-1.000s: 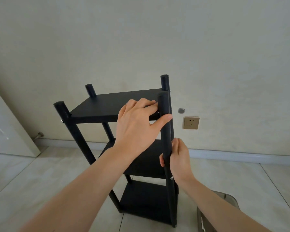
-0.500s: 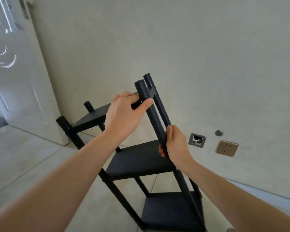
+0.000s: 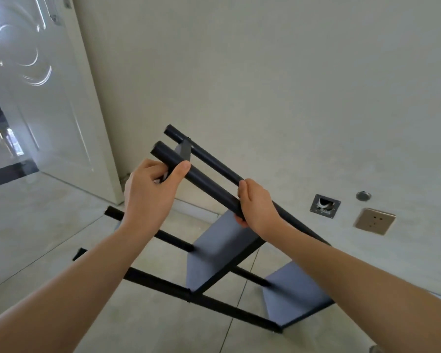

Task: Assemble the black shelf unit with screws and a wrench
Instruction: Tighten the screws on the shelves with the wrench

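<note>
The black shelf unit (image 3: pixel 222 253) is tipped far over to the left, its posts slanting from upper left to lower right above the tiled floor. My left hand (image 3: pixel 150 197) grips the near post (image 3: pixel 201 180) close to its top end, thumb across the tube, where the top shelf meets it. My right hand (image 3: pixel 257 205) is wrapped around the same post lower down, level with the middle shelf. The two far posts stretch out low to the left. No screws or wrench are visible.
A white door (image 3: pixel 38 103) stands open at the left. The beige wall behind carries a wall socket (image 3: pixel 374 221), an open wall box (image 3: pixel 325 205) and a small round cap (image 3: pixel 363 195). Pale floor tiles (image 3: pixel 49 220) spread below.
The shelf unit has gone from standing upright to leaning steeply left. Both hands kept their hold on the near post and swung with it; the view turned left toward the door.
</note>
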